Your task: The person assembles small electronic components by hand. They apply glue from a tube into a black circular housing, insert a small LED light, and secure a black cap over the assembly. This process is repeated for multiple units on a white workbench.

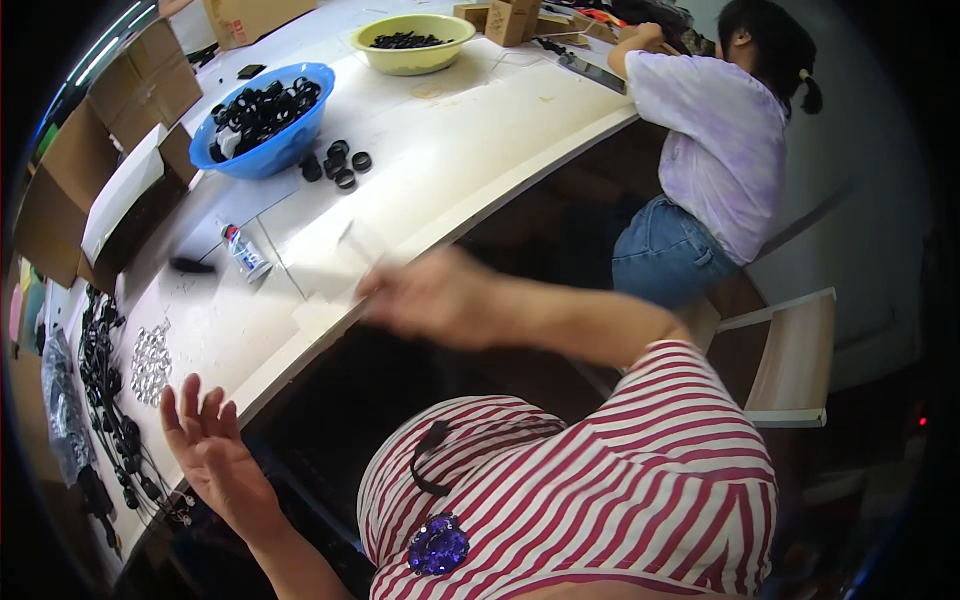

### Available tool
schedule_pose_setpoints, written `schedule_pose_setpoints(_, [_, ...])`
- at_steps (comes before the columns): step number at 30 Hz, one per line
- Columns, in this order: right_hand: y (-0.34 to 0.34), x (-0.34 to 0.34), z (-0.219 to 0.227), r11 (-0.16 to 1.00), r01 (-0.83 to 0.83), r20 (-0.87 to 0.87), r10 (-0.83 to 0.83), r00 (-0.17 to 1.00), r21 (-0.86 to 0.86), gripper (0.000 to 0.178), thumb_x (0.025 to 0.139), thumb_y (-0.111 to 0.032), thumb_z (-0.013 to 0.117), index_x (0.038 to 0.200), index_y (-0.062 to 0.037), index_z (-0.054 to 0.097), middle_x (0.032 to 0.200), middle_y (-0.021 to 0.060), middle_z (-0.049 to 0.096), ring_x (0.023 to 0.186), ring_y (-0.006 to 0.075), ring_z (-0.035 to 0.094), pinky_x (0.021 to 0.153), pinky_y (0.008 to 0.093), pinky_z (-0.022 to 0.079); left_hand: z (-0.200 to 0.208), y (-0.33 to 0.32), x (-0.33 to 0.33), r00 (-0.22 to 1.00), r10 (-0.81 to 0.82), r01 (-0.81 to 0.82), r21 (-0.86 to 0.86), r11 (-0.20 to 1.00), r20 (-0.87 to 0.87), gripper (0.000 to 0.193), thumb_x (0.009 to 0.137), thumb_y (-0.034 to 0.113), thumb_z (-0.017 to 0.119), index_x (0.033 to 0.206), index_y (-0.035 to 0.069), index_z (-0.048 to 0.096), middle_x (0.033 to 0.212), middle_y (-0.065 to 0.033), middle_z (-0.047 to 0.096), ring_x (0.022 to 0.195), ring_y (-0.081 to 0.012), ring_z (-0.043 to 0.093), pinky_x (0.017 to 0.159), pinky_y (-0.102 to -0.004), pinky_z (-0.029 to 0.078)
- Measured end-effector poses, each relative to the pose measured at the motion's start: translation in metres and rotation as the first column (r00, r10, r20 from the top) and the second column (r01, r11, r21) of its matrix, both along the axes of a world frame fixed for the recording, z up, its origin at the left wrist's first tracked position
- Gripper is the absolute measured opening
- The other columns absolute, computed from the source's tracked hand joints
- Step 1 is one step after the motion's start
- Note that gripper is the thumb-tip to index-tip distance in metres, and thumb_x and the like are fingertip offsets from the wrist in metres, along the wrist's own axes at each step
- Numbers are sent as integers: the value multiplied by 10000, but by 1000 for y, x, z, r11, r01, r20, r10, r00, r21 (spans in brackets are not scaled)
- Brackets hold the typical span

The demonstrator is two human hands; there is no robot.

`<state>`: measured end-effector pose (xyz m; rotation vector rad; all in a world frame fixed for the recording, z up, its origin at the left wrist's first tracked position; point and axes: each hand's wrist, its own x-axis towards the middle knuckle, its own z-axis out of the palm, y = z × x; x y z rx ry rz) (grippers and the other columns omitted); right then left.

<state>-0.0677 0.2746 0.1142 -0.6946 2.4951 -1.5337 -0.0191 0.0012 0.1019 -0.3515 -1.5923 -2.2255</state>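
My left hand [220,465] is raised off the table's near edge with its fingers spread and nothing in it. Beside it on the table lie a cluster of clear gems [152,362] and a bundle of black cords [115,400]. My right hand [435,297], smeared by motion, is over the table edge with its fingers drawn together. A pale blurred streak [365,243] shows at its fingertips; what it is, I cannot make out. Farther left are a white and blue squeeze tube [245,252] and a blurred small black piece [192,265].
A blue basin [265,125] holds many black rings; several loose black rings [345,178] lie beside it. Beyond stands a yellow basin [412,45] of black pieces. Open cardboard boxes [145,85] line the left. Another person [715,140] sits at the right, near a chair [790,360].
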Motion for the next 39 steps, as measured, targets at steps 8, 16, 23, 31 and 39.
schedule_pose_setpoints(8, [196,-123,16,313,781,-647,-438,623,540,299,871,-341,464,891,-68,583,812,155,634,794,344,610,696,452,472,-41,-32,33,920,130,-53,-213,976,370,199,848,46,533,1045,14,538,977,-59,563,800,-96,526,733,-215,426])
schedule_pose_setpoints(16, [268,-254,-66,168,685,-576,-421,700,709,399,869,-332,369,1022,-35,586,1040,224,584,1005,388,535,861,463,413,-56,-55,67,772,360,-175,-369,913,524,159,834,59,569,982,2,576,978,-45,572,846,-100,536,735,-225,441])
schedule_pose_setpoints(23, [418,-350,-75,251,460,-395,-271,878,852,458,915,-357,345,1135,-15,554,1147,193,551,1105,309,500,957,381,357,-122,-59,113,728,233,64,-402,913,645,203,831,118,584,1001,5,587,937,-58,602,860,-120,564,780,-244,456])
schedule_pose_setpoints(31, [157,-211,4,739,231,-336,-6,942,633,305,915,-202,449,1110,-2,571,1104,145,593,1050,227,548,908,294,397,-157,-65,169,675,496,-73,-620,781,546,137,804,106,587,909,24,618,853,-86,574,748,-156,568,679,-264,454])
schedule_pose_setpoints(39, [-119,-71,-22,902,-152,-603,387,698,404,141,752,-56,617,892,-37,628,864,109,634,798,265,605,719,343,471,-58,-183,59,573,808,-647,-681,342,-139,130,808,8,574,937,11,592,822,-7,575,711,-62,516,641,-192,423])
